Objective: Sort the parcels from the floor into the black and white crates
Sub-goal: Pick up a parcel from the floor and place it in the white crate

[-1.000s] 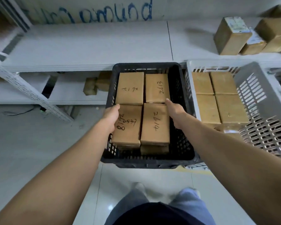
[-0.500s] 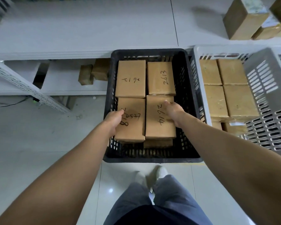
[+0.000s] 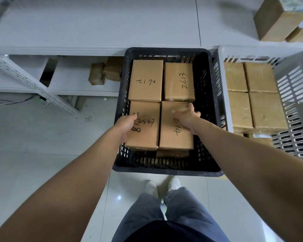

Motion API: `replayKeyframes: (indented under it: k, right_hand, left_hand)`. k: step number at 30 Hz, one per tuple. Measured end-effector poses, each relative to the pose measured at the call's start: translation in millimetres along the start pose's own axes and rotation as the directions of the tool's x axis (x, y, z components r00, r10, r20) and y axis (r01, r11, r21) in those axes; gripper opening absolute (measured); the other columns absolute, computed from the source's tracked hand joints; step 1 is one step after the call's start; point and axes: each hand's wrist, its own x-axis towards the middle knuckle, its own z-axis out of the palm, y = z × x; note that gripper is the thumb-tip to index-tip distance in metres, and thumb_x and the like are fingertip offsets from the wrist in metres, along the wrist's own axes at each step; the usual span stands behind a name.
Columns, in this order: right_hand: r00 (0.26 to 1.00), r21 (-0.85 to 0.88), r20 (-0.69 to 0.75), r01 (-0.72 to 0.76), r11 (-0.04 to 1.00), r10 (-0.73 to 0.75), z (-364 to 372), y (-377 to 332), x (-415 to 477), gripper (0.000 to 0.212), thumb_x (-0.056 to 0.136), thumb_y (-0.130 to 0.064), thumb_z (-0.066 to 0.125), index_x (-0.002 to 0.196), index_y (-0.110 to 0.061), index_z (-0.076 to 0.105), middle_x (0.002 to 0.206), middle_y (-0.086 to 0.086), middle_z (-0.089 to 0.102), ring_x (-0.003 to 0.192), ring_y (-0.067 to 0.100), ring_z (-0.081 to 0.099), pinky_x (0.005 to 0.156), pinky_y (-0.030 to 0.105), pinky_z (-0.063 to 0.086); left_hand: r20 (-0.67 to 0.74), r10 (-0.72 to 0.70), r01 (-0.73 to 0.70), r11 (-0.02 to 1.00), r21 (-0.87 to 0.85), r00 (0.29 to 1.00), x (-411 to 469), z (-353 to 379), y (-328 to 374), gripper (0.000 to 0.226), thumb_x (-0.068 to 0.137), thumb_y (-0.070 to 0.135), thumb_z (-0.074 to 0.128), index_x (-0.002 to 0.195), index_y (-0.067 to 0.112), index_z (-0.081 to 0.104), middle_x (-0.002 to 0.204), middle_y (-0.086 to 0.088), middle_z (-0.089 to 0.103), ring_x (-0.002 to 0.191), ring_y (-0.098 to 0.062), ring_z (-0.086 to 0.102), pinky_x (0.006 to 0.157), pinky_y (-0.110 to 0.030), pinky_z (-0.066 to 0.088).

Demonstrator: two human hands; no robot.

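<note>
The black crate point(image 3: 164, 170) stands on the floor in front of me with four brown parcels as its top layer. My left hand point(image 3: 125, 123) is curled over the left edge of the near-left parcel point(image 3: 147, 137), marked with handwriting. My right hand point(image 3: 186, 116) lies flat on top of the near-right parcel point(image 3: 171, 142), fingers spread. Behind them sit two more parcels point(image 3: 145, 81), the right one marked 2613 point(image 3: 179, 82). The white crate point(image 3: 294, 81) stands right of the black one, holding several parcels point(image 3: 262, 109).
A white shelf point(image 3: 94, 23) runs behind both crates, with larger boxes point(image 3: 276, 20) on its right end. Two small parcels point(image 3: 105, 72) sit on the lower shelf left of the black crate. A perforated metal strut point(image 3: 30, 81) slants at left. My shoes point(image 3: 163, 186) stand by the crate's near rim.
My view has tilted down and closer to the black crate. My right hand has gone from gripping the near-right parcel's side to lying open on its top. The left hand stays at its parcel.
</note>
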Motion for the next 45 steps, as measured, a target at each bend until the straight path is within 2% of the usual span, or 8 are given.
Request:
replayKeyframes:
  k: [15, 17, 20, 22, 28, 34, 39, 45]
  right_hand:
    - [0.998, -0.033, 0.032, 0.059, 0.998, -0.057, 7, 10, 5, 0.076, 0.091, -0.048, 0.051, 0.15, -0.036, 0.005, 0.156, 0.006, 0.003, 0.136, 0.036, 0.029, 0.109, 0.05, 0.033]
    - [0.998, -0.053, -0.021, 0.064, 0.997, -0.065, 4, 4, 9, 0.076, 0.091, -0.049, 0.05, 0.15, -0.035, 0.006, 0.156, 0.006, 0.004, 0.137, 0.036, 0.025, 0.111, 0.051, 0.028]
    - [0.982, -0.027, -0.147, 0.115, 0.993, -0.118, -7, -13, 17, 0.075, 0.091, -0.045, 0.05, 0.15, -0.027, 0.009, 0.155, 0.006, 0.009, 0.136, 0.035, 0.027, 0.11, 0.049, 0.03]
    - [0.976, 0.001, -0.163, 0.148, 0.989, -0.146, -17, -26, 25, 0.075, 0.091, -0.042, 0.05, 0.15, -0.021, 0.01, 0.156, 0.007, 0.01, 0.135, 0.034, 0.029, 0.109, 0.048, 0.032]
    - [0.982, 0.069, -0.161, 0.106, 0.992, -0.094, -37, -49, 55, 0.074, 0.092, -0.046, 0.048, 0.149, -0.011, 0.017, 0.153, 0.01, 0.023, 0.134, 0.032, 0.034, 0.108, 0.044, 0.034]
    - [0.984, 0.119, -0.135, 0.13, 0.984, -0.114, -43, -59, 85, 0.077, 0.093, -0.049, 0.047, 0.151, -0.013, 0.013, 0.151, 0.011, 0.032, 0.132, 0.032, 0.038, 0.105, 0.04, 0.036]
    - [0.986, 0.199, -0.103, 0.146, 0.969, -0.128, -37, -61, 96, 0.066, 0.093, -0.049, 0.047, 0.144, -0.012, 0.032, 0.133, 0.009, 0.05, 0.11, 0.025, 0.051, 0.08, 0.031, 0.039]
    - [0.986, 0.225, -0.085, 0.157, 0.962, -0.141, -33, -56, 98, 0.065, 0.092, -0.05, 0.048, 0.143, -0.012, 0.033, 0.128, 0.008, 0.053, 0.103, 0.023, 0.053, 0.084, 0.032, 0.045]
  left_hand:
    - [-0.003, 0.016, -0.016, 0.989, 0.149, 1.0, 1, 4, -3, 0.043, 0.096, 0.036, 0.046, 0.13, 0.01, 0.05, 0.123, -0.011, 0.059, 0.111, -0.03, 0.058, 0.1, -0.048, 0.045]
    - [-0.03, 0.045, -0.037, 0.973, 0.229, 0.999, 1, 8, 3, 0.027, 0.095, 0.025, 0.046, 0.112, 0.007, 0.057, 0.112, -0.012, 0.062, 0.103, -0.029, 0.06, 0.095, -0.042, 0.048]
    - [-0.193, 0.216, -0.108, 0.884, 0.456, 0.957, 4, 17, 26, 0.017, 0.09, 0.009, 0.043, 0.077, 0.007, 0.054, 0.081, -0.008, 0.057, 0.071, -0.023, 0.055, 0.06, -0.027, 0.044]
    - [-0.248, 0.331, -0.162, 0.837, 0.522, 0.911, 9, 22, 46, 0.016, 0.09, 0.009, 0.042, 0.083, 0.005, 0.055, 0.083, -0.008, 0.055, 0.07, -0.022, 0.052, 0.054, -0.025, 0.037]
    - [-0.254, 0.401, -0.211, 0.81, 0.548, 0.88, 39, 29, 90, 0.039, 0.096, 0.014, 0.041, 0.134, 0.007, 0.044, 0.129, -0.014, 0.054, 0.1, -0.025, 0.054, 0.072, -0.03, 0.039]
    - [-0.267, 0.392, -0.173, 0.79, 0.588, 0.88, 67, 38, 107, 0.031, 0.096, 0.012, 0.041, 0.123, 0.002, 0.053, 0.12, -0.016, 0.059, 0.105, -0.032, 0.057, 0.078, -0.033, 0.046]
    - [-0.296, 0.317, -0.096, 0.811, 0.576, 0.901, 76, 47, 115, 0.04, 0.094, 0.016, 0.043, 0.132, 0.006, 0.047, 0.128, -0.015, 0.054, 0.118, -0.033, 0.049, 0.099, -0.043, 0.045]
    - [-0.302, 0.29, -0.062, 0.806, 0.588, 0.908, 77, 48, 113, 0.038, 0.093, 0.019, 0.046, 0.128, 0.006, 0.05, 0.126, -0.015, 0.055, 0.117, -0.034, 0.049, 0.099, -0.043, 0.044]
